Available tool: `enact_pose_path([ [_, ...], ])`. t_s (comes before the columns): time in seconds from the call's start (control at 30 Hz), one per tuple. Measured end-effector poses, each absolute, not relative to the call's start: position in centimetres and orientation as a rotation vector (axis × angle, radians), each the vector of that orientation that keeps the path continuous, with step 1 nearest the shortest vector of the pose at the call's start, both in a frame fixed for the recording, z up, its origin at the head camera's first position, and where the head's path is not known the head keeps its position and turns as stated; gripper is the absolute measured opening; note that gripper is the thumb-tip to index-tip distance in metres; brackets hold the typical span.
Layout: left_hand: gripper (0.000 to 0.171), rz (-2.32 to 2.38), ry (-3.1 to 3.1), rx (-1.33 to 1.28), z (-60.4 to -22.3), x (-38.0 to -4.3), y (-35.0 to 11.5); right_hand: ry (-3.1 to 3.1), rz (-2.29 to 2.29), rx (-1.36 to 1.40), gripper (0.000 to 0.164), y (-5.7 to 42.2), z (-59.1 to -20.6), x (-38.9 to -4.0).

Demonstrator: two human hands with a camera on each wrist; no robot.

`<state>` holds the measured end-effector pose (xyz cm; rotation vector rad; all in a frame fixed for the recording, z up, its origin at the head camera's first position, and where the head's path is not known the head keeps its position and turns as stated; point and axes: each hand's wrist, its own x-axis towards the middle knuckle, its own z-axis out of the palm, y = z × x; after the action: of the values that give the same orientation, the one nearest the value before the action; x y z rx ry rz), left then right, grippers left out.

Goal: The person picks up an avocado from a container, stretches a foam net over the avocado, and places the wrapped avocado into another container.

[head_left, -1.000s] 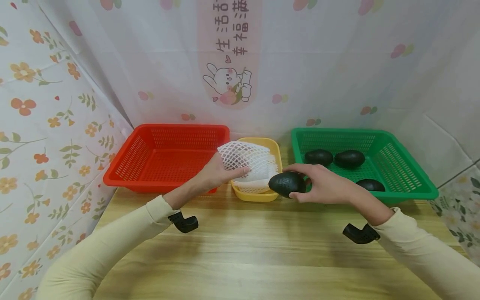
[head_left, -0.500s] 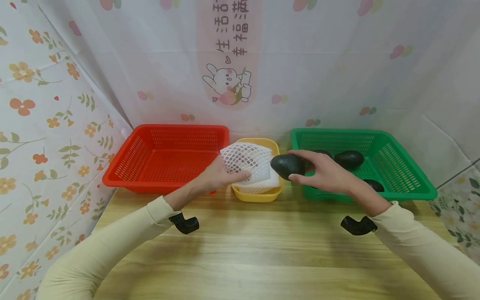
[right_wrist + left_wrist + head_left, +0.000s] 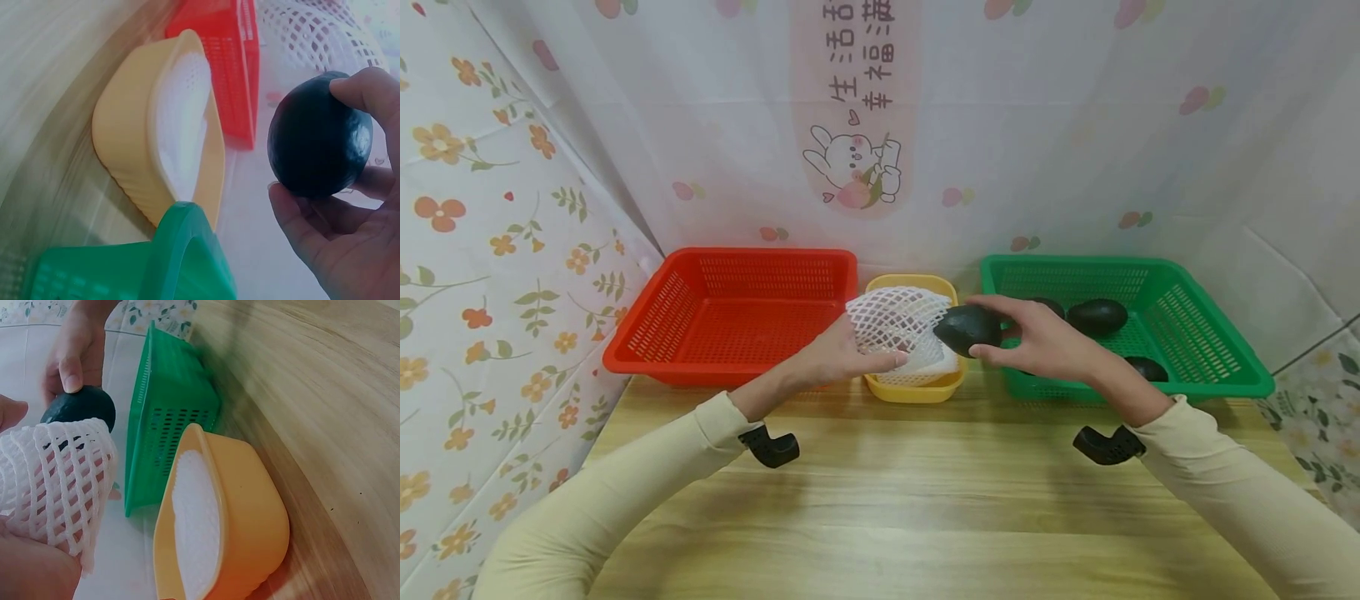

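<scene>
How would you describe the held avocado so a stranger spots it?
Start at the green basket on the wooden table. In the head view, by its left end, the right hand grips the dark avocado, beside the white mesh sleeve. Only it is held; the other avocados lie inside.

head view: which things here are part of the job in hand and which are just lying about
Seemingly part of the job:
- avocado in the right hand
- foam net in the left hand
- yellow basket, holding nets
- green basket, holding avocados

Just about, apparently:
- red basket, perhaps for later
- printed curtain
</scene>
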<state>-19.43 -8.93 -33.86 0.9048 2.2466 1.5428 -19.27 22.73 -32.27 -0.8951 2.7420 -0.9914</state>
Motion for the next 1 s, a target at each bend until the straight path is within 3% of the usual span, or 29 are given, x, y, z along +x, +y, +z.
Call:
enact_pose_path([
  [0.63, 0.075, 1.463, 2.264, 0.903, -33.5, -18.8, -8.8, 2.657, -1.2, -0.936, 0.064, 21.3, -32.2, -18.8],
  [1.0, 0.068, 1.513, 2.213, 1.022, -33.8, -19.2, -8.1, 2.554, -1.378, -0.937, 0.057, 19.5, -32.8, -18.4],
])
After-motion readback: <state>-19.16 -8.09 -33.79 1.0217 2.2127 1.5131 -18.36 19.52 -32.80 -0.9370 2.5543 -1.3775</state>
